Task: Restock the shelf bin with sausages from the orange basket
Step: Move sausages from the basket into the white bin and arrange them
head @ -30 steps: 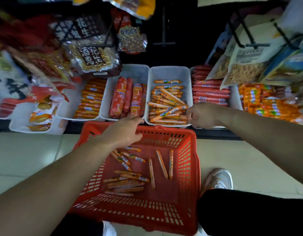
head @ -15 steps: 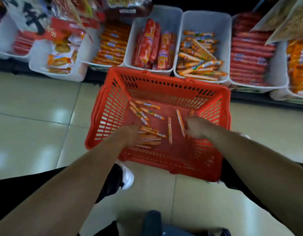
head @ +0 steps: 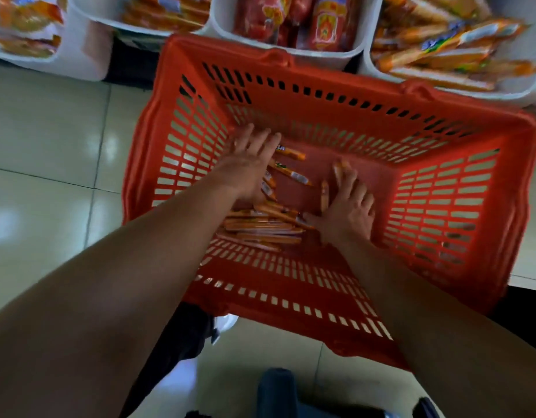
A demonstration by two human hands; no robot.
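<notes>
Both our hands are down in the basket (head: 321, 82), apart and holding nothing. The left hand (head: 248, 164) lies flat, fingers straight, over loose sausages (head: 260, 227) near the left wall. The right hand (head: 348, 206) is spread on the basket bottom beside the pile. The bin (head: 471, 92) sits just past the far rim, already part full. We judge the coming scoop risky: the slim, slick sticks lie crossed, so a hasty grab may let some slip back or drop onto the floor (head: 49, 131). The neighbouring red-pack bin (head: 221, 25) invites a wrong drop.
</notes>
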